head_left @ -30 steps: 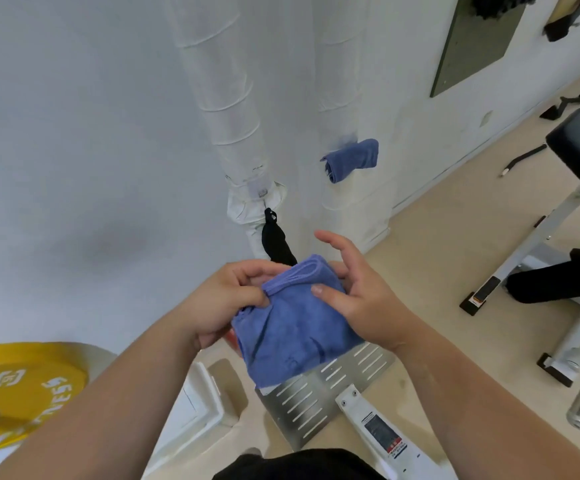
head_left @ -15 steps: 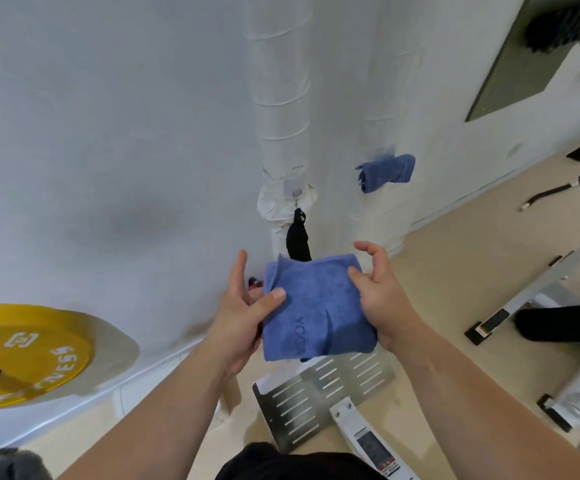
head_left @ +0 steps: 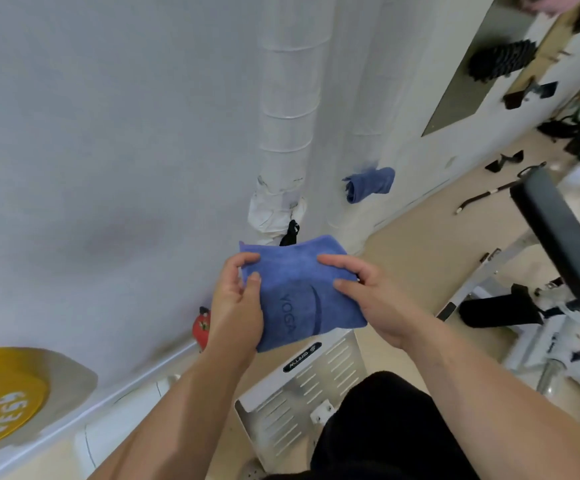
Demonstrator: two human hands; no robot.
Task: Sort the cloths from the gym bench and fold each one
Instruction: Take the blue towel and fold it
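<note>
A blue cloth (head_left: 299, 292) marked YOGA, folded into a small rectangle, is held in the air at the centre of the view. My left hand (head_left: 236, 306) grips its left edge, thumb on top. Its right edge is pinched by my right hand (head_left: 368, 292), fingers over the top. A second blue cloth (head_left: 369, 183), rolled up, hangs against the white padded wall further back. The black gym bench (head_left: 558, 230) stands at the right on a white frame.
A yellow weight plate (head_left: 1, 407) sits low at the left. A perforated metal plate (head_left: 302, 393) lies on the floor below my hands, and a red object (head_left: 201, 329) by the wall. Black straps and a bar lie on the beige floor at the right.
The cloth went from hanging loosely to a flat folded rectangle held level between both hands. The view swung right, bringing the bench further into sight.
</note>
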